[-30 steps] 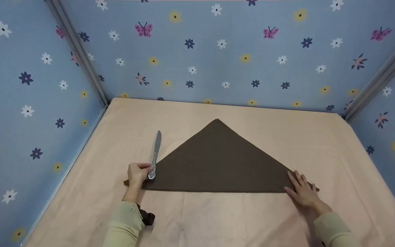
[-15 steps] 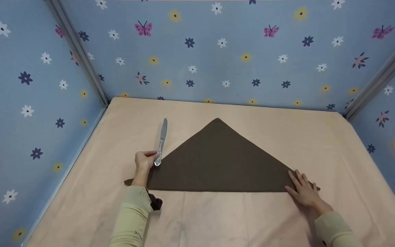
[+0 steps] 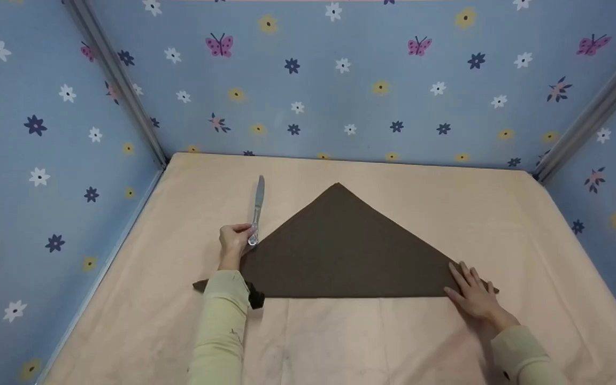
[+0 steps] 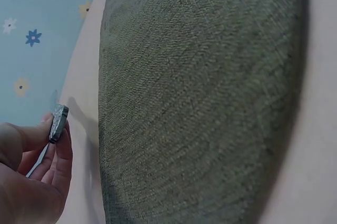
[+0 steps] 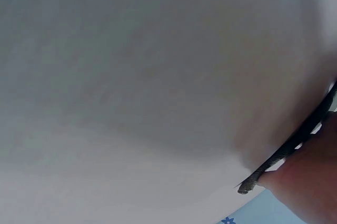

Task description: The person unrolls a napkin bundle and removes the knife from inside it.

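Note:
A dark brown cloth (image 3: 351, 251), folded into a triangle, lies flat with its peak pointing away from me. My left hand (image 3: 234, 238) pinches the ornate handle of a silver table knife (image 3: 258, 198) between thumb and fingers. The blade points away, beside the cloth's left slanting edge. In the left wrist view the handle end (image 4: 59, 123) shows between thumb and fingers, with the cloth (image 4: 195, 97) to its right. My right hand (image 3: 474, 297) rests with spread fingers on the cloth's right corner. In the right wrist view that hand (image 5: 305, 182) lies along the cloth's dark edge (image 5: 284, 153).
A pale peach cloth (image 3: 329, 342) covers the table. Blue flowered panels (image 3: 318, 80) stand at the back and both sides, joined by grey posts (image 3: 118, 80). A black strap device (image 3: 255, 295) sits on my left wrist, over the brown cloth's lower left.
My left hand has carried the knife away from me and slightly right, along the brown cloth's left edge. The right hand has stayed on the right corner.

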`<state>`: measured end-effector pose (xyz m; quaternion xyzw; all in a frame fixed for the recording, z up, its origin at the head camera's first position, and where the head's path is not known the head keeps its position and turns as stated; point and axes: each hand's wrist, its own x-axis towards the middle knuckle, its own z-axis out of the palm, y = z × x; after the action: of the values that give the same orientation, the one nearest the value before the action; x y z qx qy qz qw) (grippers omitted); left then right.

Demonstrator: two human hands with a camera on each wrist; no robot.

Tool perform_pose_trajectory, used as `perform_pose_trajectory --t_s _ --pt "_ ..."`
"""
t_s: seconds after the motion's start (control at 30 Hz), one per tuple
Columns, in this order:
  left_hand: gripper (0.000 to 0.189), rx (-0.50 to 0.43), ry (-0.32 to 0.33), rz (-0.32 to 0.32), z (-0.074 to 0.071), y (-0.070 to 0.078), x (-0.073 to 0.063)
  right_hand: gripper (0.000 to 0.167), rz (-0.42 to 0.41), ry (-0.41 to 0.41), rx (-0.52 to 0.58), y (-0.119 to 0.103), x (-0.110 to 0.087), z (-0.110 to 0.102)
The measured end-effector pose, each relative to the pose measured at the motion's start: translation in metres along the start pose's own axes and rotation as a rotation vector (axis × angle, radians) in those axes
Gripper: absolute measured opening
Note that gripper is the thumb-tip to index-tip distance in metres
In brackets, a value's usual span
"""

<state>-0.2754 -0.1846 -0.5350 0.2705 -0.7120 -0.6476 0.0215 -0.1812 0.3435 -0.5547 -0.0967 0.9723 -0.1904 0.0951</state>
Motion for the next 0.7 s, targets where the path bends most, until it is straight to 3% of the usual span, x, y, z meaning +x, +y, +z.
perform_pose_trajectory --t_s 0.2,0.3,0.53,0.7 --pt "0.021 -0.013 -0.014 -0.025 0.003 0.005 0.004 0.066 -0.003 -0.026 0.022 -0.001 0.001 0.000" --pt "0.021 -0.014 -0.019 -0.005 0.004 0.008 0.006 0.066 0.002 -0.026 0.022 0.000 0.000 0.000" --pt "0.019 0.108 0.007 0.042 0.009 0.008 0.015 0.066 0.008 -0.018 0.015 0.003 0.000 -0.001" --pt "0.018 0.088 0.016 0.025 0.011 0.005 0.019 0.065 0.000 -0.007 0.008 0.002 0.000 -0.002"
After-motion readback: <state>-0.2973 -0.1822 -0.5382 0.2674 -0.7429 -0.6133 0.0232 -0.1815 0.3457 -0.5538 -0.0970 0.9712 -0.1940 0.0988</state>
